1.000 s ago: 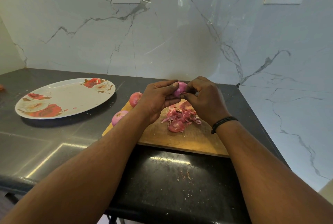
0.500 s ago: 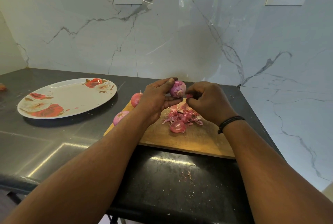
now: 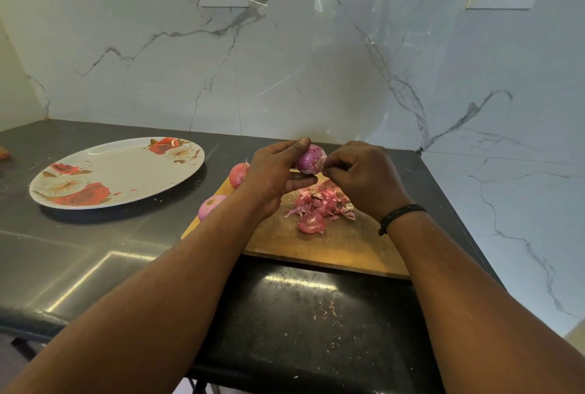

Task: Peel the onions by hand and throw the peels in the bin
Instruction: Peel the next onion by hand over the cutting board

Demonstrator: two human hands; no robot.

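My left hand (image 3: 274,173) grips a small purple onion (image 3: 309,159) between thumb and fingers, held above the wooden cutting board (image 3: 326,245). My right hand (image 3: 364,178) pinches at the onion's skin on its right side with curled fingers. A heap of pink peels (image 3: 319,207) lies on the board under my hands. Two more onions rest at the board's left edge, one (image 3: 238,173) farther back and one (image 3: 210,205) nearer to me, both partly hidden by my left arm. No bin is in view.
A floral plate (image 3: 126,172) sits on the dark counter (image 3: 95,251) to the left of the board. Marble walls with two sockets close off the back and the right side. Small peel crumbs dot the counter's front part (image 3: 326,308).
Both hands have lifted the onion slightly and turned it, so more of its purple surface shows. My right hand has come back against the onion.
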